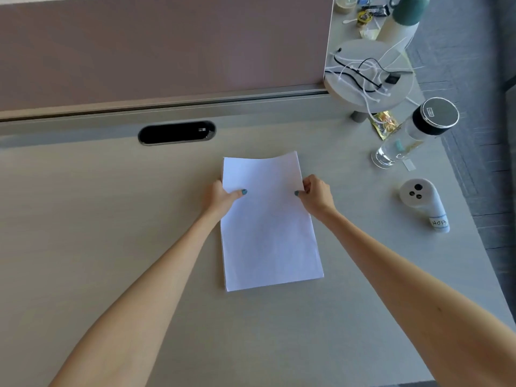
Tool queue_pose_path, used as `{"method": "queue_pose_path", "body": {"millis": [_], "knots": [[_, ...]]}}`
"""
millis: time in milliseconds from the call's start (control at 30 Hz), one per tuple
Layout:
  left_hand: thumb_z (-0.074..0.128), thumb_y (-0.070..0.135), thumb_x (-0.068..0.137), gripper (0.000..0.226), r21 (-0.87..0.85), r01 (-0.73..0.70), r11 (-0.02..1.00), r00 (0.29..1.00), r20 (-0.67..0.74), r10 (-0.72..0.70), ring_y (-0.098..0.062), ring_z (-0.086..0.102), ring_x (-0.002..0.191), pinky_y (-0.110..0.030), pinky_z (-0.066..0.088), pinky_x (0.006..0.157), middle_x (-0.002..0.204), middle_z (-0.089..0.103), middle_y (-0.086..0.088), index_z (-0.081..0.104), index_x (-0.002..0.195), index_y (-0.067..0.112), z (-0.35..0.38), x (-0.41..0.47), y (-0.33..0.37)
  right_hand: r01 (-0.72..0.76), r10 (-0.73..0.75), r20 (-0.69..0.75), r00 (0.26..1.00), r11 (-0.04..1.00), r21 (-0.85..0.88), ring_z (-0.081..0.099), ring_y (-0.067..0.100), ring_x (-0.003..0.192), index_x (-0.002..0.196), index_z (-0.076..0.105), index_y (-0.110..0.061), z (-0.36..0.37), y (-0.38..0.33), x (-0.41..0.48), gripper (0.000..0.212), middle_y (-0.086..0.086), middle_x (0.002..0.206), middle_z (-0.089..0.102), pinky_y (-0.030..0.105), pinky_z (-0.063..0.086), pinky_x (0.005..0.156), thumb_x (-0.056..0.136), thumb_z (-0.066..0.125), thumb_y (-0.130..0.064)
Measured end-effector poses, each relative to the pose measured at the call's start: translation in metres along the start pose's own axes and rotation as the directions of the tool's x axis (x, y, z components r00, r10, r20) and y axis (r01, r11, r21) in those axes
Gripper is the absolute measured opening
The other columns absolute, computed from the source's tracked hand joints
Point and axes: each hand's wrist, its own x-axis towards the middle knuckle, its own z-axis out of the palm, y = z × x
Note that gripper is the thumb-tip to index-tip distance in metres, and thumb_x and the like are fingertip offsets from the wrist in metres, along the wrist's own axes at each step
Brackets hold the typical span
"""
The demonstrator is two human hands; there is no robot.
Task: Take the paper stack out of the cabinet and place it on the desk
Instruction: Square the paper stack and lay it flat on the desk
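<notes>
A white paper stack (pixel 269 236) lies on the beige desk (pixel 111 219), near its middle, with its far edge slightly curled up. My left hand (pixel 220 198) grips the stack's left edge, thumb on top. My right hand (pixel 317 195) grips the right edge the same way. The cabinet is not in view.
A black cable slot (pixel 177 132) sits in the desk behind the paper. To the right stand a clear bottle with a black lid (pixel 418 132), a white controller (pixel 424 203), a yellow packet (pixel 384 124) and a round stand with cables (pixel 368 76). A mauve partition (pixel 162 48) closes the back.
</notes>
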Motion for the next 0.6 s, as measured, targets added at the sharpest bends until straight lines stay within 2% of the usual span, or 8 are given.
{"method": "queue_pose_path", "body": {"millis": [100,167,233,300,400,500,600], "knots": [[0.08,0.035,0.064,0.04,0.06,-0.001,0.998,0.999,-0.034,0.003,-0.023,0.051,0.071,-0.031,0.039,0.064,0.077,0.052,-0.001,0.048,0.078,0.016,0.002,0.005,-0.001,0.007,-0.008,-0.028,1.0,1.0,-0.024,0.049,0.025,0.083,0.093,0.056,0.0,0.006,0.004,0.005,0.013,0.011,0.094,0.061,0.031,0.036,0.066,0.083,0.059,-0.008],[0.079,0.042,0.056,0.052,0.103,-0.03,0.994,0.997,-0.074,0.038,-0.026,0.061,0.081,-0.036,0.049,0.068,0.089,0.063,-0.004,0.052,0.09,0.013,0.003,0.006,0.0,0.019,-0.022,-0.06,0.998,0.999,-0.042,0.048,0.025,0.086,0.09,0.053,-0.003,0.009,0.006,0.004,0.01,0.012,0.1,0.061,0.031,0.036,0.068,0.083,0.058,-0.008],[0.08,0.044,0.055,0.065,0.158,-0.038,0.987,0.99,-0.13,0.059,-0.024,0.058,0.087,-0.041,0.051,0.073,0.099,0.058,-0.004,0.047,0.099,0.01,0.003,0.005,0.001,0.03,-0.034,-0.101,0.994,0.999,-0.037,0.049,0.027,0.093,0.091,0.05,-0.004,0.011,0.007,0.001,0.013,0.01,0.101,0.058,0.034,0.038,0.072,0.083,0.059,-0.008],[0.083,0.039,0.061,0.064,0.169,-0.042,0.985,0.981,-0.177,0.072,-0.021,0.049,0.086,-0.038,0.046,0.072,0.1,0.046,-0.002,0.04,0.1,0.011,0.003,0.0,0.004,0.046,-0.05,-0.135,0.99,0.998,-0.03,0.049,0.029,0.098,0.094,0.047,-0.004,0.01,0.008,-0.004,0.019,0.006,0.098,0.05,0.032,0.038,0.074,0.083,0.061,-0.009],[0.08,0.028,0.071,0.061,-0.012,-0.076,0.997,0.971,-0.23,0.071,-0.02,0.046,0.097,-0.035,0.046,0.083,0.109,0.041,-0.005,0.04,0.113,0.008,0.002,-0.01,0.003,0.068,-0.069,-0.147,0.987,0.998,-0.007,0.048,0.029,0.103,0.104,0.046,-0.003,0.01,0.011,-0.014,0.027,0.006,0.101,0.047,0.03,0.037,0.078,0.084,0.062,-0.012],[0.068,0.014,0.084,0.061,-0.225,-0.062,0.972,0.973,-0.233,0.009,-0.025,0.046,0.125,-0.037,0.043,0.105,0.135,0.042,-0.016,0.034,0.134,0.001,0.001,-0.034,-0.004,0.074,-0.063,-0.135,0.989,0.994,0.084,0.047,0.027,0.112,0.112,0.044,-0.003,0.009,0.016,-0.033,0.03,0.009,0.115,0.051,0.033,0.041,0.086,0.087,0.058,-0.013],[0.052,0.007,0.094,0.054,-0.378,-0.032,0.925,0.984,-0.175,-0.038,-0.023,0.04,0.137,-0.026,0.037,0.105,0.147,0.038,-0.016,0.027,0.141,0.0,0.007,-0.064,-0.016,0.085,-0.065,-0.105,0.992,0.978,0.193,0.048,0.023,0.112,0.119,0.041,-0.005,0.01,0.021,-0.057,0.033,0.005,0.117,0.047,0.028,0.037,0.082,0.088,0.051,-0.01]]}}
